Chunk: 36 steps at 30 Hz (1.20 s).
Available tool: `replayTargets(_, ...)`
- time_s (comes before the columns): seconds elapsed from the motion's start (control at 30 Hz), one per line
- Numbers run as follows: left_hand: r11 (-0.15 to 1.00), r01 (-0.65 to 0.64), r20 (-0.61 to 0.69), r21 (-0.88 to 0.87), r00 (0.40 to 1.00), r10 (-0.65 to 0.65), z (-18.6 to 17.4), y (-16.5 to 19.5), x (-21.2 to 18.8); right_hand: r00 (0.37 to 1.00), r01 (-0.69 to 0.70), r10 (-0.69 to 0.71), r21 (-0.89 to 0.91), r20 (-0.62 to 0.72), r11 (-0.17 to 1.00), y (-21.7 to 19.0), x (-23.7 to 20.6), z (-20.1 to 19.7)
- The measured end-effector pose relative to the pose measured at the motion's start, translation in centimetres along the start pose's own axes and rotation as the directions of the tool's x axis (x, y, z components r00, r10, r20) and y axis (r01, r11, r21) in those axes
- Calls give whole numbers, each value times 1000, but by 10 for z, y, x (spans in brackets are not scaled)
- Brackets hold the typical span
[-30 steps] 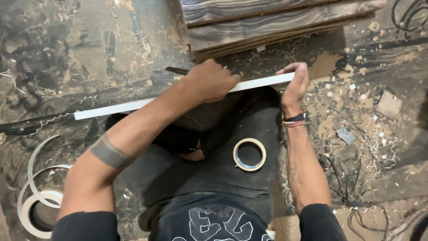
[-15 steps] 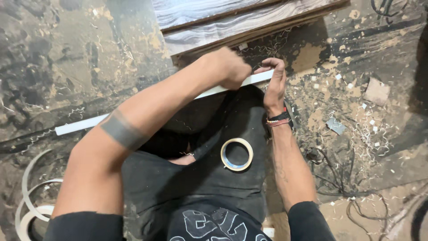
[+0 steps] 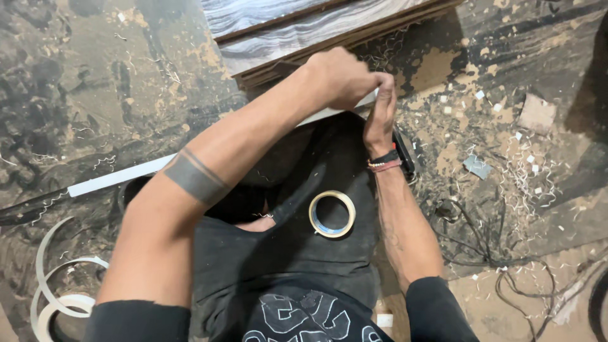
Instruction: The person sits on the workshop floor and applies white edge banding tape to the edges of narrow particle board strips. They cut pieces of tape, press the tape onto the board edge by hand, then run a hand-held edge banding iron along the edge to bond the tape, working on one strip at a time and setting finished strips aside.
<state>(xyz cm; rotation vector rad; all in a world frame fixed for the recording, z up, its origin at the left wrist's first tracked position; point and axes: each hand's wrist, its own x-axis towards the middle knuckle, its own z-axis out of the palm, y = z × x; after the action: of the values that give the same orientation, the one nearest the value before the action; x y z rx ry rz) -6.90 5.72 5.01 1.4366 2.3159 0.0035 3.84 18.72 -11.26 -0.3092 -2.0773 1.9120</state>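
Head view shows us seated on the floor with a long white flat strip [image 3: 117, 176] lying across our lap, and we use that strip as the landmark. Our left hand [image 3: 342, 79] is closed in a fist over the strip's right end, and our right hand [image 3: 380, 114] has its fingers curled shut, pinching that same end from beside it. We judge the work has reached this far end, so most of the length looks handled; what remains there we cannot tell, since the hands hide it. Below the strip, a roll of tan masking tape [image 3: 332, 214] rests on our dark lap. Beyond the strip's right end sits a stack of wood-grain boards [image 3: 297, 31], close, leaving little room forward. Right of the strip lie black cables [image 3: 481, 247] among shavings; leftward the floor [image 3: 95, 95] is more open.
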Motion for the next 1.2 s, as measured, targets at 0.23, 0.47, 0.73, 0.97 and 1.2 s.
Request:
replayTargets(0.23, 998, 25, 3, -61, 1000, -25, 5, 5, 50, 979, -206, 179, 535, 102, 820, 9, 18, -6)
replayTargets(0.47, 921, 131, -429, -366, 855, -292, 24, -38, -35, 950, -312, 313, 59, -9, 948, -60, 21, -23)
replayTargets(0.73, 836, -304, -838, -456, 462, -289, 22, 34, -175, 872, 186, -234, 152, 429, 971, -173, -54, 39)
replayTargets(0.97, 810, -95, -796, -579, 284, -535, 79, 19, -267, 782, 373, -219, -157, 584, 915, -227, -33, 65)
replayTargets(1.2, 379, 427, -532, -821, -328, -781, 216, -29, -399, 288, 937, -42, -272, 957, 219, -218, 24, 83)
